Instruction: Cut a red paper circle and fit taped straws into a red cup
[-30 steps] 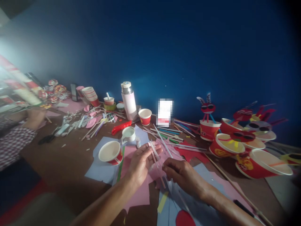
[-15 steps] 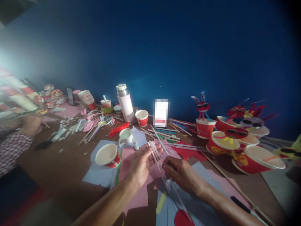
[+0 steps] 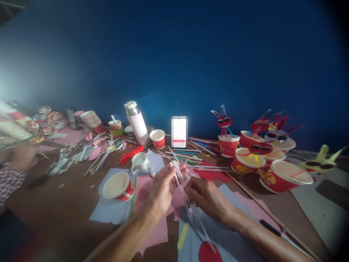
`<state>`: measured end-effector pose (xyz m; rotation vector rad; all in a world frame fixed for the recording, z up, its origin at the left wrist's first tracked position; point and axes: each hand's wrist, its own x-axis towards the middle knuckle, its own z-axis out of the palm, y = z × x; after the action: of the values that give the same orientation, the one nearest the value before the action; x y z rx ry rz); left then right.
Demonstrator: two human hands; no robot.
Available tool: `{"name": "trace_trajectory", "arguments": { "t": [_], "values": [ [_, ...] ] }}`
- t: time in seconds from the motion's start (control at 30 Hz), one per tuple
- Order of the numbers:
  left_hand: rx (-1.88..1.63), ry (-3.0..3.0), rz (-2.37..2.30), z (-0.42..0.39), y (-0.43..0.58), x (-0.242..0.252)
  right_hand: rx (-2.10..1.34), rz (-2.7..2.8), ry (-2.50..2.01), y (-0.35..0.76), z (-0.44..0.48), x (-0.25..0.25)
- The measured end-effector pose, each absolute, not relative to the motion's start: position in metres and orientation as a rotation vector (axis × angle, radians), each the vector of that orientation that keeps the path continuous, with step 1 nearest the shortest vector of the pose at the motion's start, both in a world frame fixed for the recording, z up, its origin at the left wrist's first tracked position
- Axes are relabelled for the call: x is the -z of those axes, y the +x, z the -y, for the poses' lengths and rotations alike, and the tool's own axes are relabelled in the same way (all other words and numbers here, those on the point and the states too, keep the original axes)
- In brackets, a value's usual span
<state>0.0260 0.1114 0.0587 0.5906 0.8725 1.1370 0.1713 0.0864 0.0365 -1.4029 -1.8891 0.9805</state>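
My left hand (image 3: 163, 186) is closed round a small bunch of thin pale paper straws (image 3: 178, 174), fingertips pinching their upper ends. My right hand (image 3: 205, 196) is curled beside it, fingers closed on the lower part of the same straws, which slant down over pink and pale blue paper sheets (image 3: 152, 203). A red paper cup (image 3: 117, 186) lies tipped just left of my left hand. A white mug (image 3: 139, 162) and a small glue bottle (image 3: 151, 169) stand just beyond.
Loose coloured straws (image 3: 188, 154) lie behind my hands. Red cups with paper faces (image 3: 259, 160) crowd the right. A flask (image 3: 136, 122), a small cup (image 3: 157, 138) and stacked cups (image 3: 92, 120) stand at the back. Another person's sleeve (image 3: 8, 178) shows at left. A long stick (image 3: 261, 207) crosses the right.
The view has swung right, so everything has slid left in the picture. My hands stay together on the straws, the right hand having moved slightly closer to the left.
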Motion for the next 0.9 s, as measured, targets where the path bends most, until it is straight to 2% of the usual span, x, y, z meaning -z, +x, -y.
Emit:
{"name": "trace_trajectory", "arguments": {
  "t": [0.9],
  "values": [
    [-1.115,0.659,-0.925,-0.127,0.042,-0.058,-0.898,1.911,-1.432,0.184,-0.093,-0.041]
  ]
}}
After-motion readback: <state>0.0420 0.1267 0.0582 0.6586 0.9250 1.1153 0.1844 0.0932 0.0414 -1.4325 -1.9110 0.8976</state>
